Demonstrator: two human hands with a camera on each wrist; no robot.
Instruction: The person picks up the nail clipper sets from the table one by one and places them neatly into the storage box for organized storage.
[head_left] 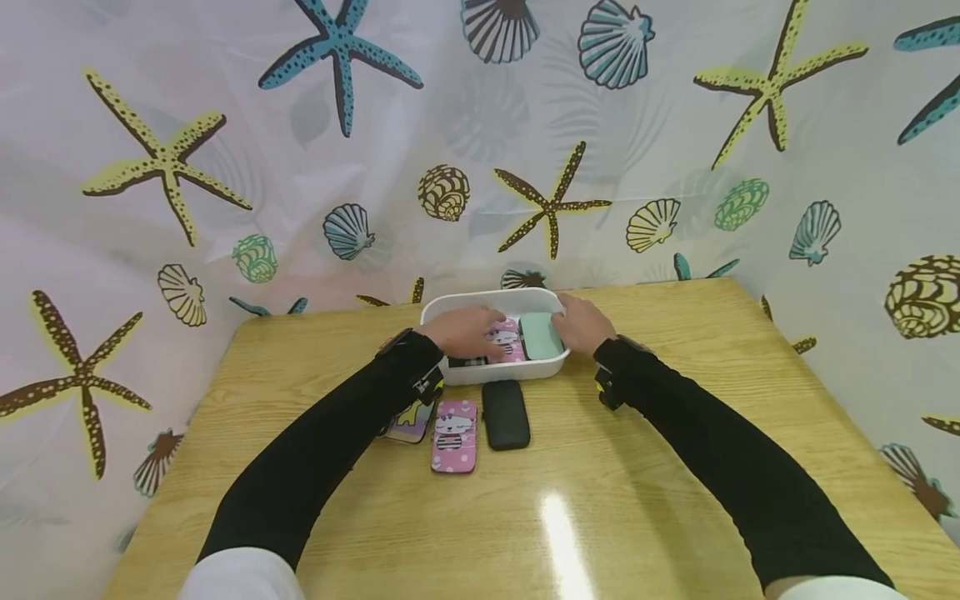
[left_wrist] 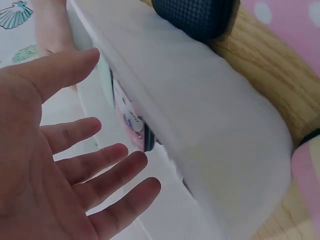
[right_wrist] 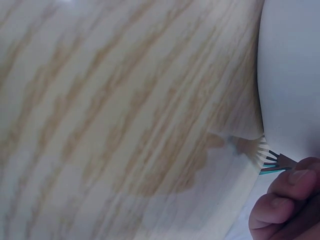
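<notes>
The left hand [head_left: 465, 331] is over the white box [head_left: 495, 375], its fingers spread apart and holding nothing. It hides part of the pink case [head_left: 507, 343] in the box, and a dark thing [head_left: 467, 362] there is hard to make out. The right hand [head_left: 583, 323] grips the box's right end, by the green case [head_left: 542, 336] inside. On the table [head_left: 637, 467], a black case [head_left: 506, 415] and a pink dotted case [head_left: 453, 436] lie in front of the box; the left sleeve [head_left: 315, 467] covers part of a purple case [head_left: 411, 423].

The left wrist view shows bumps on the black case and the inside pink case's dark edge. The right wrist view shows curled fingers, cut off at the side.
</notes>
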